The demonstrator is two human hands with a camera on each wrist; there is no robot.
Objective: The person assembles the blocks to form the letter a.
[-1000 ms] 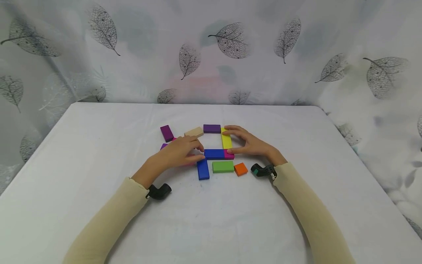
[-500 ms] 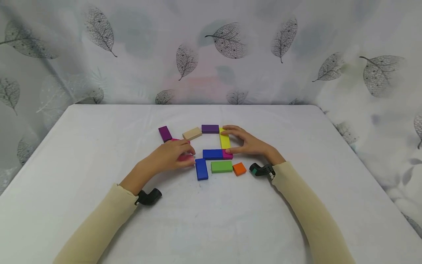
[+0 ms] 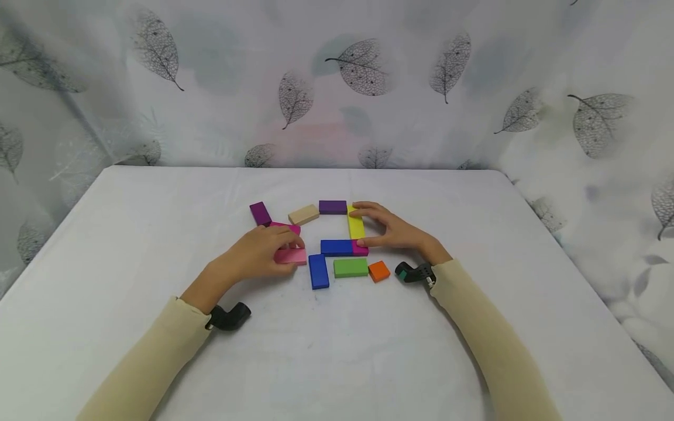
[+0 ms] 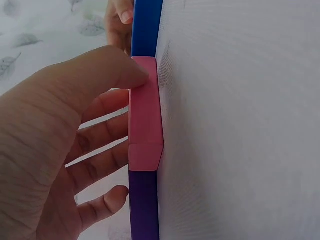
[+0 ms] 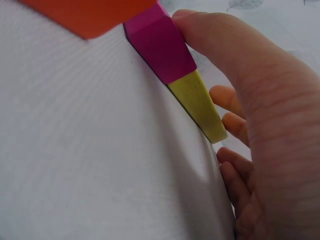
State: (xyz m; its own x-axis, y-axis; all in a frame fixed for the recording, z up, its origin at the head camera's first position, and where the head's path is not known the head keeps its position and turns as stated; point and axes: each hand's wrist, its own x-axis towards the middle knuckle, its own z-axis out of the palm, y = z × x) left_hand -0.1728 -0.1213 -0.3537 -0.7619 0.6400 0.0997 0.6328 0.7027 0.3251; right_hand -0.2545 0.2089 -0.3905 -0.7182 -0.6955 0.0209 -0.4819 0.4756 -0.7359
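In the head view my left hand (image 3: 263, 251) pinches a light pink block (image 3: 291, 256). The left wrist view shows the thumb on the near face of this pink block (image 4: 145, 110) and fingers behind it. My right hand (image 3: 397, 230) rests its thumb on a magenta block (image 3: 360, 248); its fingertips touch the far part of a yellow block (image 3: 356, 223). A blue block (image 3: 336, 248) adjoins the magenta one. Another blue block (image 3: 318, 271) stands just right of the pink block. A darker pink block (image 3: 288, 227) is partly hidden behind the left hand.
Beyond the hands lie a purple block (image 3: 333, 207), a beige block (image 3: 303, 214) and a dark plum block (image 3: 260, 214). Nearer are a green block (image 3: 350, 268) and an orange block (image 3: 379, 271). A white cloth covers the table (image 3: 337, 351); a leaf-print curtain (image 3: 221, 88) hangs behind.
My left hand has moved left, from the upright blue block to the light pink block, and now pinches it. The right hand keeps its place on the magenta and yellow blocks.
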